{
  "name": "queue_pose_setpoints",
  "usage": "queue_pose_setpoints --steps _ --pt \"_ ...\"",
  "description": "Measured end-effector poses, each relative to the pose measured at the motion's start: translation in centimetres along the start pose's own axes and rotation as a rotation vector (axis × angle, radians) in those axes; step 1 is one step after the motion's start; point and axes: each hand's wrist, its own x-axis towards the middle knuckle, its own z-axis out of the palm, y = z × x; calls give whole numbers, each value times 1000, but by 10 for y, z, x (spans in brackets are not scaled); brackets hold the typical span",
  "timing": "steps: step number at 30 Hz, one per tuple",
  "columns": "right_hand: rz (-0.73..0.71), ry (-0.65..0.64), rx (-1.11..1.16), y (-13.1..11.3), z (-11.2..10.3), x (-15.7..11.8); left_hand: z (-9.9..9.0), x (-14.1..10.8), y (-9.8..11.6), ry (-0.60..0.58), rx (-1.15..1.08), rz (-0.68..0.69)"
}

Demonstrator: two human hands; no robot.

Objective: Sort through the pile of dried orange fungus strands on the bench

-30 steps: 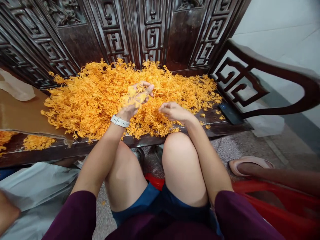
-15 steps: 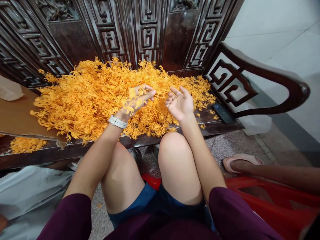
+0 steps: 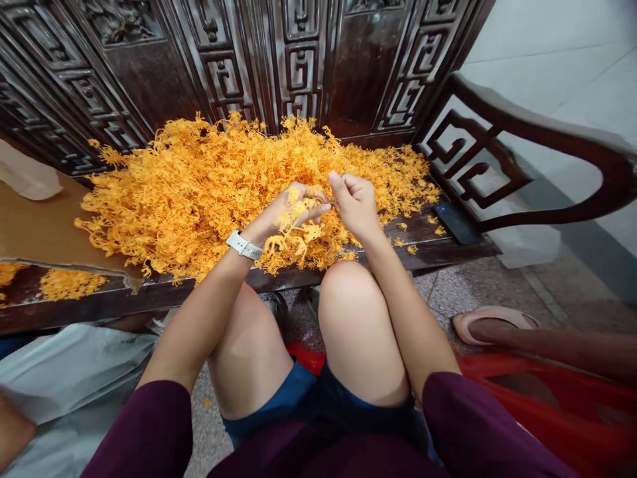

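A big heap of orange, branching plastic-looking pieces covers the dark wooden bench seat. Over the front of it my left hand, with a pale watch on the wrist, is closed on a paler orange branching sprig that drapes across the fingers and hangs below them. Close beside its fingertips is my right hand, thumb up and fingers curled in. Whatever those fingers grip is too small or hidden to make out.
Carved panels back the bench; a curved armrest closes its right end, near a dark phone. Cardboard lies at the left. Another person's sandalled foot and a red plastic stool are at the right.
My right hand has gone from open fingers to a closed grip, up against the left fingertips. The left hand and its sprig have shifted slightly right.
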Motion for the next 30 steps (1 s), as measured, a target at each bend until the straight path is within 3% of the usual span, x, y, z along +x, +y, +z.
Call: queue_pose_setpoints --steps 6,10,13,17,22,25,30 --pt "237 -166 288 -8 3 -7 -3 -8 19 -229 -109 -27" --pt "292 -232 347 -14 7 -9 1 -11 29 -211 -177 -4" --pt "250 -48 297 -16 9 -6 14 -10 30 -95 -343 -49" --pt "103 246 188 -15 7 -3 37 -7 28 69 -590 -223" --pt "60 312 137 -14 4 -6 58 -3 26 166 -856 -274" --pt "-5 327 110 -14 3 -6 65 0 25 133 -990 -274" --pt "-52 242 74 -11 1 -2 68 1 27 83 -1066 -252"
